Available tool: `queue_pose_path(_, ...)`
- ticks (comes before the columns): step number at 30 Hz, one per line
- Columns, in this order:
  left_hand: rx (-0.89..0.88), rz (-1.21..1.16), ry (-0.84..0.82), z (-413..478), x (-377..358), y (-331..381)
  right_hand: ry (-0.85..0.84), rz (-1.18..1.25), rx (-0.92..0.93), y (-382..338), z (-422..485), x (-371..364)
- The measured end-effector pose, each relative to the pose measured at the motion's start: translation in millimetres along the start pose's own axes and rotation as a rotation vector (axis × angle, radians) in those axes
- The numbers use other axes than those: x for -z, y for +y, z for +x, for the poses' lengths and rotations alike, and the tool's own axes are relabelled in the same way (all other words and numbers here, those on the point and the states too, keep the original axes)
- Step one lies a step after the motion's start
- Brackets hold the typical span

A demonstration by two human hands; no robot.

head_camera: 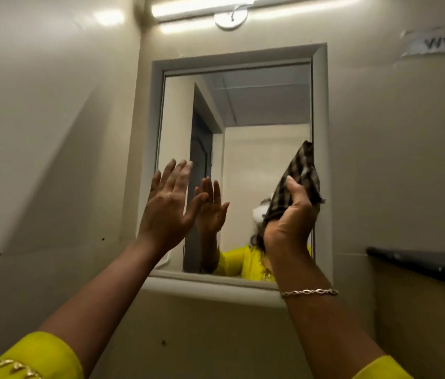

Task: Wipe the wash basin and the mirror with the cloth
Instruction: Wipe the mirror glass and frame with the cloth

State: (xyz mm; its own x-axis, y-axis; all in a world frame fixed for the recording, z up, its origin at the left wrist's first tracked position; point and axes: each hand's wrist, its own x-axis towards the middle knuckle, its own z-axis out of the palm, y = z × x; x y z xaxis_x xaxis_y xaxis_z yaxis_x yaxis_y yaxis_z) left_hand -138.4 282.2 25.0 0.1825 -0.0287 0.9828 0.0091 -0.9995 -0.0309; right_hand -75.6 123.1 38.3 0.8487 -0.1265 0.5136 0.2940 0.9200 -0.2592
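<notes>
A framed mirror [257, 110] is set into the beige wall in front of me. My right hand [289, 222] is raised at the mirror's lower right and grips a dark checked cloth [302, 170], whose upper corner lies against the glass by the right frame. My left hand [168, 206] is lifted with fingers spread, palm towards the glass at the mirror's lower left; I cannot tell whether it touches. Its reflection shows beside it. The wash basin is out of view.
A tube light [216, 8] runs above the mirror. A dark-lidded box [421, 263] is mounted on the right wall. A ledge [210, 291] juts out under the mirror. A paper label [442, 42] is stuck high on the right.
</notes>
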Motion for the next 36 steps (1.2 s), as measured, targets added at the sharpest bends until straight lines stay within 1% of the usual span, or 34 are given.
queue_pose_path(3,-0.038,0.022,0.021,14.7,-8.4,-12.3,-0.066,-0.164,0.219,-2.7,41.0,-14.9)
queue_pose_path(5,-0.049,0.016,0.031,23.7,-12.3,-21.5,-0.118,-0.221,0.355,-2.7,63.7,-27.9)
queue_pose_path(7,-0.065,0.000,0.034,33.9,-15.9,-29.8,-0.128,-0.288,0.493,0.8,79.8,-41.5)
queue_pose_path(9,-0.096,-0.001,0.056,45.8,-18.4,-37.7,-0.140,-0.430,0.632,0.3,96.6,-55.8)
queue_pose_path(10,-0.111,0.000,0.070,53.1,-19.5,-41.7,-0.178,-0.512,0.679,-0.3,107.3,-61.8)
queue_pose_path(11,-0.125,0.003,0.084,60.3,-20.4,-45.8,-0.248,-0.632,0.769,-2.0,118.5,-68.0)
queue_pose_path(14,-0.156,0.019,0.111,78.9,-25.1,-59.4,-0.457,-1.167,1.227,-9.5,154.7,-85.0)
queue_pose_path(15,-0.159,0.023,0.116,83.5,-26.5,-65.1,-0.527,-1.343,1.286,-12.1,158.6,-90.8)
queue_pose_path(16,-0.165,0.030,0.120,87.3,-28.2,-71.4,-0.568,-1.510,1.286,-13.4,161.1,-95.0)
queue_pose_path(17,-0.173,0.041,0.127,90.4,-30.3,-77.8,-0.578,-1.674,1.239,-12.6,167.5,-96.3)
queue_pose_path(18,-0.180,0.053,0.136,92.9,-32.4,-83.7,-0.566,-1.797,1.196,-11.3,172.5,-96.2)
queue_pose_path(19,-0.180,0.060,0.143,95.0,-34.7,-90.5,-0.550,-1.843,1.171,-10.1,174.8,-96.5)
queue_pose_path(22,-0.149,0.064,0.146,99.2,-42.6,-109.0,-0.509,-1.734,1.128,-7.8,173.5,-101.8)
queue_pose_path(23,-0.136,0.061,0.153,100.2,-44.6,-112.6,-0.487,-1.761,1.146,-7.3,172.7,-102.0)
queue_pose_path(27,-0.121,0.013,0.165,103.1,-53.0,-122.0,-0.360,-2.030,1.243,-4.8,175.8,-95.9)
queue_pose_path(30,-0.121,0.000,0.176,101.1,-57.9,-128.7,-0.289,-2.064,1.233,-2.9,175.0,-93.8)
queue_pose_path(33,-0.096,-0.005,0.196,97.3,-62.4,-132.8,-0.283,-2.102,1.220,-2.3,175.3,-91.7)
queue_pose_path(36,-0.083,-0.020,0.209,97.0,-63.5,-133.1,-0.308,-2.086,1.230,-4.4,178.2,-93.0)
